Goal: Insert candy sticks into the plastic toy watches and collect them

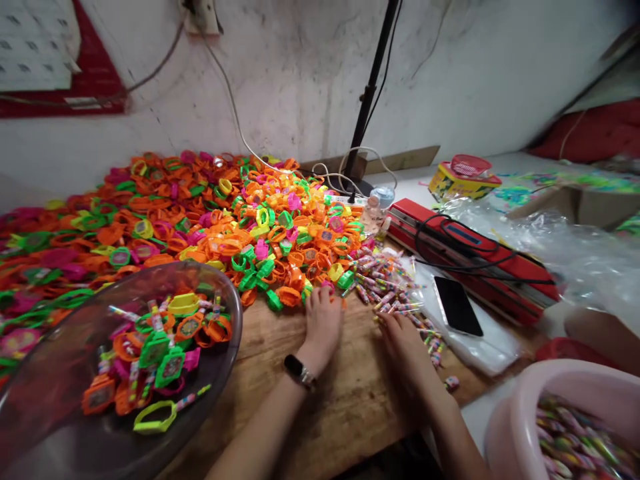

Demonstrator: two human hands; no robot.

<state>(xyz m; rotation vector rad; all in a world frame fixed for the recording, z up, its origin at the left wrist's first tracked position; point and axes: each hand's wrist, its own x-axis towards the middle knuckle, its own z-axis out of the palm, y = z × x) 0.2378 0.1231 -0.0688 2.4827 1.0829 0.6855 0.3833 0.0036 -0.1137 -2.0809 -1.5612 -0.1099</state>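
My left hand (323,327), with a dark band on its wrist, is at the near edge of a big heap of plastic toy watches (220,220) in orange, green, yellow and pink. Its fingers curl down over a toy watch, mostly hidden under them. My right hand (406,347) is at the near side of a loose pile of candy rolls (387,283), small printed sticks. Its fingertips close on one candy roll (377,318), of which a yellowish end shows. A dark see-through bowl (233,333) at the left holds several toy watches and candy rolls mixed together.
A phone (457,307) lies on plastic bags (493,350) at the right, before a red sealing machine (470,253) with a black cord. A pink basin (520,400) of wrapped candy stands front right. Behind are a black pole (370,93) and a power strip (347,199).
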